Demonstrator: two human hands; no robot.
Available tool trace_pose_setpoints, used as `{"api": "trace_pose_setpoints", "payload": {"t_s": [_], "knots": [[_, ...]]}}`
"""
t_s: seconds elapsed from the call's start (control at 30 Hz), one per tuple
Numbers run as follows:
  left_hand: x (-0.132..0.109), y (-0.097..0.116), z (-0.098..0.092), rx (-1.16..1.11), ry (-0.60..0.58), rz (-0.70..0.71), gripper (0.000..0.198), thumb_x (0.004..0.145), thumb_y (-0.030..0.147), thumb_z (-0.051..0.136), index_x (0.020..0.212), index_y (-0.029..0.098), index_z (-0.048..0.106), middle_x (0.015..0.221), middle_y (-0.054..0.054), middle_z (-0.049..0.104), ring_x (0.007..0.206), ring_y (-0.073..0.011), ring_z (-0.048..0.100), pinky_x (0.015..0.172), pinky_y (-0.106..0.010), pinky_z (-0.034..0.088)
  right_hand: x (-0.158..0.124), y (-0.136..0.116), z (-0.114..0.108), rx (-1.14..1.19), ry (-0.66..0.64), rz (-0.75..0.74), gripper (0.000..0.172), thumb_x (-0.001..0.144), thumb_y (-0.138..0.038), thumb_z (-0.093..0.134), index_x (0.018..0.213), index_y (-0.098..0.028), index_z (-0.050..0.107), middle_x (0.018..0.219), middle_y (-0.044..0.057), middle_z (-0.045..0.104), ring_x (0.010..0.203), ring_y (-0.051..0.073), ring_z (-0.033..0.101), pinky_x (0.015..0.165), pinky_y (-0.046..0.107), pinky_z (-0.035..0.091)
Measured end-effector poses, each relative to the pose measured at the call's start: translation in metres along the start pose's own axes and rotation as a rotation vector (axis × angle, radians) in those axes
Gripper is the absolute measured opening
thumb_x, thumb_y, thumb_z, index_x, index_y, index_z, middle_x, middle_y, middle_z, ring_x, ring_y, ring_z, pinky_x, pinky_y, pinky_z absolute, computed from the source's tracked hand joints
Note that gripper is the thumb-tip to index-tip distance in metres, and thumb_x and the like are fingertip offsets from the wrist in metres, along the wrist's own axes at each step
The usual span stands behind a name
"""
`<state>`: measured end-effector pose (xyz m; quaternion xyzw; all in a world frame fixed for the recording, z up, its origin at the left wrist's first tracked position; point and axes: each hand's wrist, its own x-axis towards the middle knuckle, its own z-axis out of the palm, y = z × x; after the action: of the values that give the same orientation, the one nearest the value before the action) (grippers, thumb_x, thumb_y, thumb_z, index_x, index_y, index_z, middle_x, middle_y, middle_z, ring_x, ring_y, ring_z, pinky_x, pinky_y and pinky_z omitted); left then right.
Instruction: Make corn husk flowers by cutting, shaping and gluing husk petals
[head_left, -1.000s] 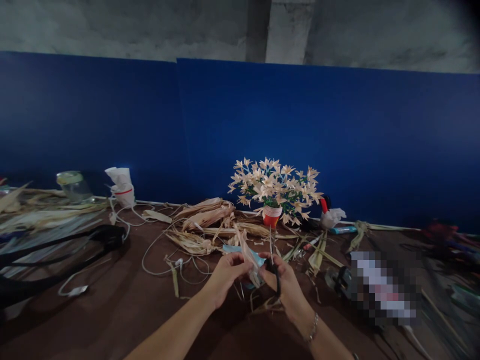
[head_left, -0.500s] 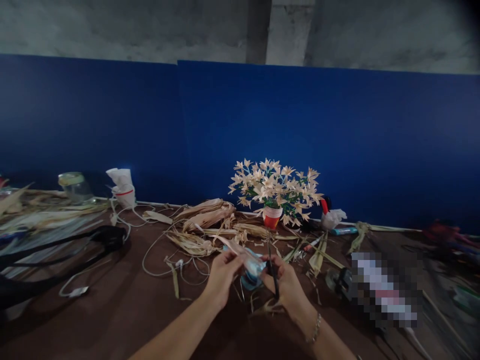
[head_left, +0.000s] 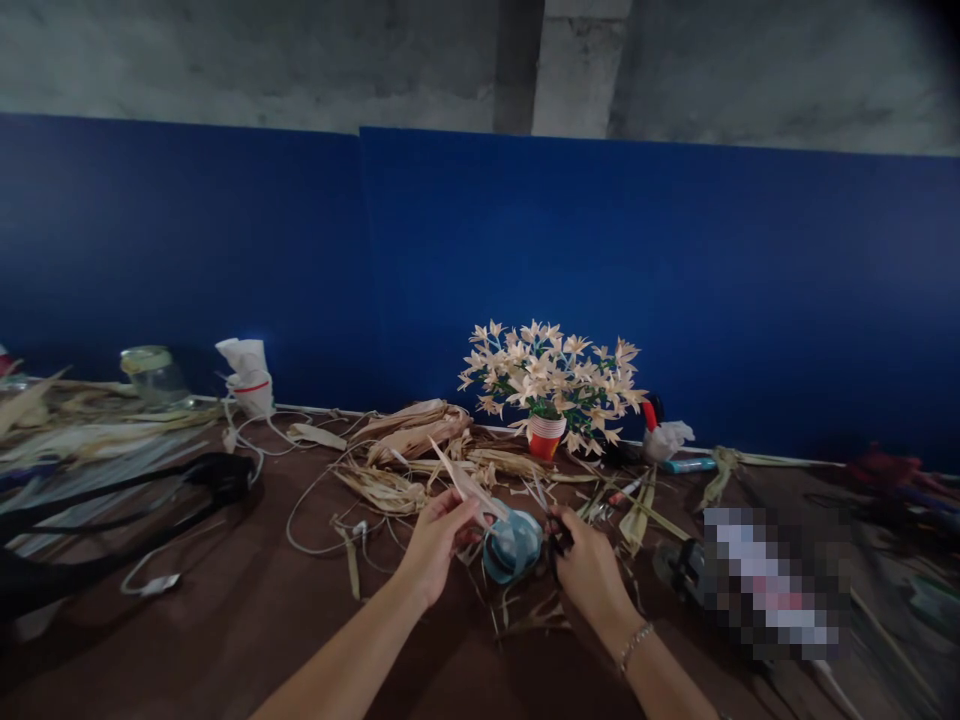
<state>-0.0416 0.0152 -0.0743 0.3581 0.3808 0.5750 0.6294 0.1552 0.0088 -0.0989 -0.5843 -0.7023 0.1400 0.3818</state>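
My left hand [head_left: 435, 535] pinches a thin pale strip of dried leaf [head_left: 459, 482] that slants up to the left. My right hand [head_left: 589, 565] is closed round the black handles of a pair of scissors [head_left: 553, 528], whose blades point toward the strip. Between the two hands, low on the brown table [head_left: 225, 620], sits a roll of teal tape [head_left: 512, 547]. Just behind them lies a heap of dried husks [head_left: 409, 450], and beyond it a red paper cup holding handmade pale flowers [head_left: 551, 380].
White cables [head_left: 315, 520] loop left of my hands. A black strap [head_left: 150, 485] crosses the left side. A glass jar [head_left: 150, 372] and a stuffed white cup [head_left: 246, 375] stand by the blue wall. A blurred-out object [head_left: 772, 585] lies at right.
The leaf strip has swung from upright to slanting left. The scissors have tilted down from pointing up. The teal tape roll now shows plainly between my hands.
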Motion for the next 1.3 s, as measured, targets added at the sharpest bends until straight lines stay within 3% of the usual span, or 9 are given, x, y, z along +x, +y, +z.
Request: {"api": "trace_pose_setpoints", "payload": {"t_s": [0.17, 0.3, 0.43, 0.67, 0.77, 0.87, 0.97, 1.1, 1.3], "knots": [[0.001, 0.004, -0.002, -0.047, 0.061, 0.01, 0.023, 0.057, 0.03, 0.071, 0.066, 0.015, 0.057, 0.059, 0.0, 0.064, 0.05, -0.009, 0.056, 0.045, -0.016, 0.038, -0.005, -0.014, 0.0, -0.057, 0.034, -0.15, 0.039, 0.066, -0.009, 0.047, 0.104, -0.018, 0.053, 0.1, 0.008, 0.06, 0.095, 0.021, 0.054, 0.083, 0.031, 0.04], [0.008, 0.01, -0.009, -0.154, 0.185, 0.189, 0.023, 0.056, 0.027, 0.072, 0.067, 0.014, 0.057, 0.058, 0.001, 0.063, 0.049, -0.0087, 0.056, 0.045, -0.017, 0.039, -0.01, -0.03, 0.006, -0.192, -0.099, -0.222, 0.04, 0.066, -0.01, 0.05, 0.104, -0.021, 0.053, 0.096, 0.006, 0.058, 0.092, 0.022, 0.05, 0.082, 0.032, 0.038], [0.013, 0.015, -0.015, -0.214, 0.283, 0.281, 0.021, 0.055, 0.023, 0.072, 0.065, 0.014, 0.057, 0.057, 0.002, 0.063, 0.052, -0.0082, 0.057, 0.046, -0.015, 0.039, -0.001, -0.032, 0.015, -0.411, -0.112, -0.221, 0.044, 0.063, -0.008, 0.052, 0.106, -0.02, 0.051, 0.094, 0.007, 0.055, 0.091, 0.023, 0.047, 0.082, 0.033, 0.035], [0.015, 0.01, -0.016, -0.17, 0.209, 0.225, 0.023, 0.056, 0.024, 0.072, 0.069, 0.013, 0.057, 0.057, 0.001, 0.061, 0.048, -0.0069, 0.054, 0.042, -0.014, 0.037, 0.036, -0.032, 0.022, -0.466, -0.116, -0.174, 0.04, 0.065, -0.013, 0.055, 0.105, -0.02, 0.052, 0.094, 0.008, 0.058, 0.09, 0.023, 0.05, 0.081, 0.033, 0.036], [0.014, 0.009, -0.015, -0.136, 0.191, 0.14, 0.022, 0.057, 0.025, 0.072, 0.068, 0.013, 0.056, 0.053, 0.002, 0.059, 0.046, -0.006, 0.053, 0.041, -0.013, 0.035, 0.036, -0.037, 0.014, -0.301, -0.039, -0.15, 0.035, 0.067, -0.013, 0.052, 0.102, -0.018, 0.054, 0.096, 0.009, 0.059, 0.092, 0.023, 0.05, 0.082, 0.034, 0.035], [0.01, 0.009, -0.011, -0.132, 0.195, 0.063, 0.024, 0.054, 0.026, 0.073, 0.064, 0.014, 0.055, 0.05, 0.004, 0.057, 0.043, -0.0053, 0.051, 0.042, -0.014, 0.036, 0.022, -0.044, 0.005, 0.059, -0.021, -0.102, 0.031, 0.07, -0.021, 0.054, 0.1, -0.018, 0.055, 0.092, 0.007, 0.061, 0.085, 0.021, 0.054, 0.077, 0.031, 0.039], [0.006, 0.01, -0.006, -0.147, 0.193, 0.012, 0.025, 0.053, 0.027, 0.074, 0.063, 0.015, 0.054, 0.05, 0.004, 0.058, 0.044, -0.0057, 0.052, 0.043, -0.014, 0.036, 0.002, -0.051, 0.003, 0.478, -0.248, 0.118, 0.032, 0.067, -0.039, 0.061, 0.089, -0.017, 0.058, 0.069, 0.003, 0.061, 0.063, 0.017, 0.055, 0.057, 0.025, 0.042], [0.003, 0.008, -0.003, -0.19, 0.115, 0.017, 0.023, 0.055, 0.026, 0.073, 0.064, 0.014, 0.055, 0.052, 0.003, 0.058, 0.048, -0.006, 0.054, 0.044, -0.013, 0.035, -0.014, -0.054, 0.005, 0.824, -0.541, 0.425, 0.046, 0.063, -0.053, 0.06, 0.087, -0.014, 0.056, 0.056, -0.001, 0.056, 0.044, 0.009, 0.048, 0.036, 0.017, 0.028], [0.001, 0.006, 0.0, -0.153, 0.058, 0.025, 0.021, 0.057, 0.025, 0.072, 0.066, 0.015, 0.056, 0.054, 0.004, 0.058, 0.048, -0.0057, 0.053, 0.045, -0.015, 0.036, -0.015, -0.054, 0.006, 0.941, -0.585, 0.421, 0.048, 0.059, -0.052, 0.065, 0.086, -0.013, 0.057, 0.052, -0.002, 0.054, 0.043, 0.006, 0.048, 0.037, 0.014, 0.028]]}}
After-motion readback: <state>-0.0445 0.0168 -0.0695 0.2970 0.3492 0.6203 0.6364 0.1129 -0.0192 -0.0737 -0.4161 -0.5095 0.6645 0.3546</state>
